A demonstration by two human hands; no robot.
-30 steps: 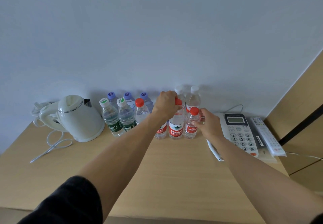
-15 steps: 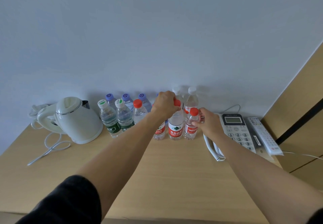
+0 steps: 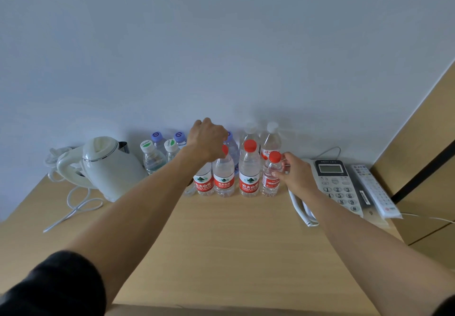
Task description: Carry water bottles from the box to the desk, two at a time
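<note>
Head view: your right hand (image 3: 296,176) pinches the small bottle (image 3: 270,180); left hand (image 3: 208,140) curls over another cap, grip unconfirmed; release each upright.

left hand (image 3: 208,140) covers the cap of one red-label bottle (image 3: 203,182) and its own fingers, grip unclear. Purple-cap bottle (image 3: 232,146) mostly hidden at 12 o'clock. Remote (image 3: 374,190) print unreadable.
</note>
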